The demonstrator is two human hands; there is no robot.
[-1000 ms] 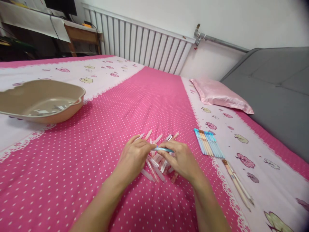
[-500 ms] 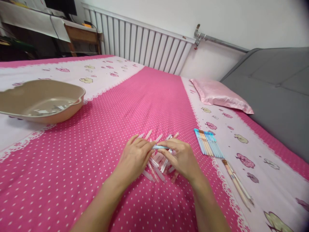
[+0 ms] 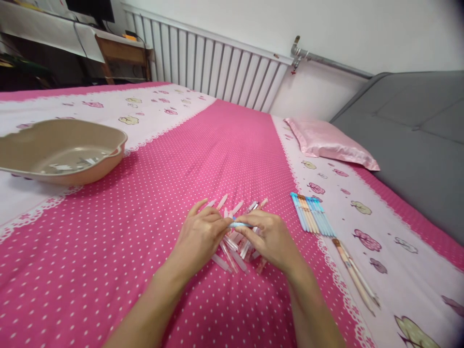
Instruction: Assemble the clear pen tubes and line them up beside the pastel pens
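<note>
A light blue pen (image 3: 239,224) lies crosswise between my two hands. At its left end my left hand (image 3: 203,231) pinches it with thumb and forefinger, the other fingers loosely spread. Thumb and fingers of my right hand (image 3: 270,237) are closed on its other end, covering that part. Right beneath my hands is a loose pile of clear and pale pink pen parts (image 3: 232,256) on the bedspread, partly hidden by the fingers. To the right, several pens (image 3: 313,216) with blue and brown tops lie side by side in a row.
Two longer pens (image 3: 355,273) lie apart at the right. A beige plastic basin (image 3: 61,176) with small white and grey pieces inside stands at the left. A pink pillow (image 3: 329,140) rests by the grey headboard (image 3: 409,116). A white radiator (image 3: 210,58) runs along the wall.
My hands have lowered very slightly and still hold the pen between them. A little more of the pile shows above the pen. The row of pens and the basin have stayed put.
</note>
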